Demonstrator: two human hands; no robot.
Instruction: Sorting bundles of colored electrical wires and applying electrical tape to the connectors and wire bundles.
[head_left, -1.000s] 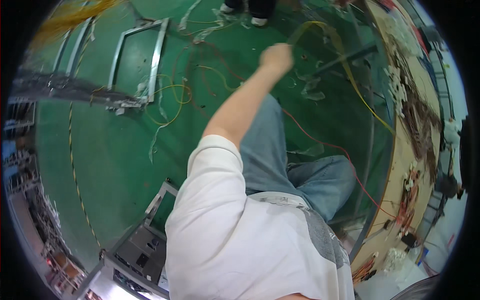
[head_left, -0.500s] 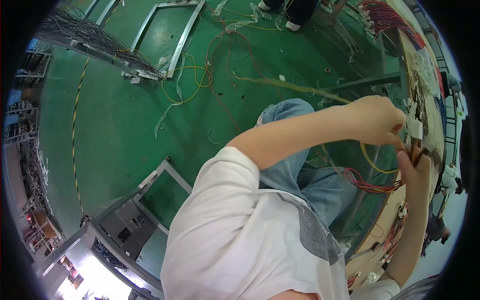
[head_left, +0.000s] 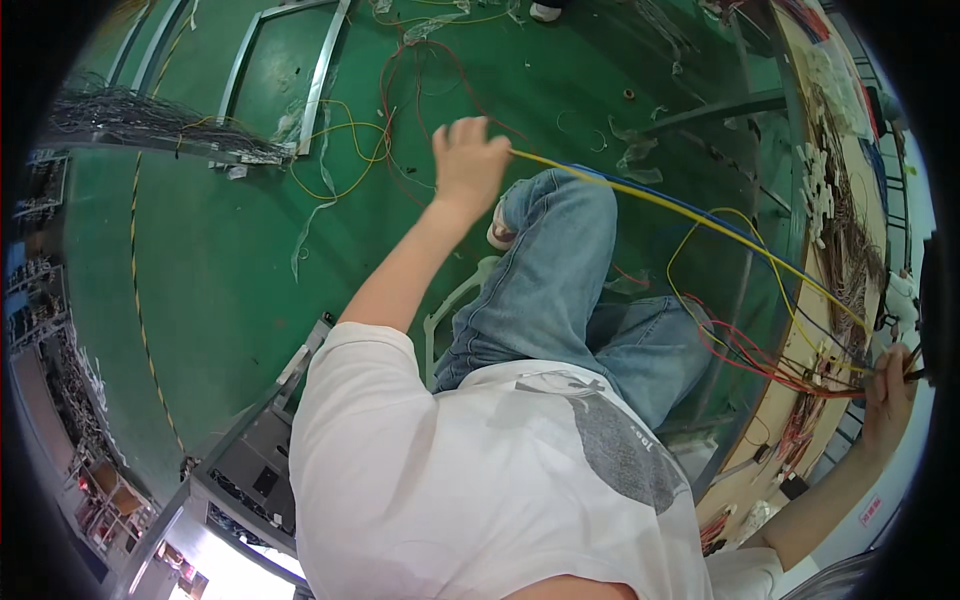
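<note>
My left hand is raised over the floor to the left of my knee, its fingers closed on a long yellow wire. A blue wire runs close beside the yellow one; whether its end is in my fingers too, I cannot tell. Both wires stretch across my lap to the right. At the far right, my right hand is closed around a wire bundle by the board's edge. Red wires and a slack yellow loop lead into the same bundle. My right fingertips are partly hidden.
A long wooden board on a metal frame runs along my right, carrying white connectors and brown wires. Loose wires and plastic scraps lie on the green floor. A rack of grey wires stands far left, a grey metal cabinet nearer.
My left hand has swung from beside my right hand far to the left, drawing the yellow wire out straight. The blue wire now shows alongside. My right hand has shifted right and lower.
</note>
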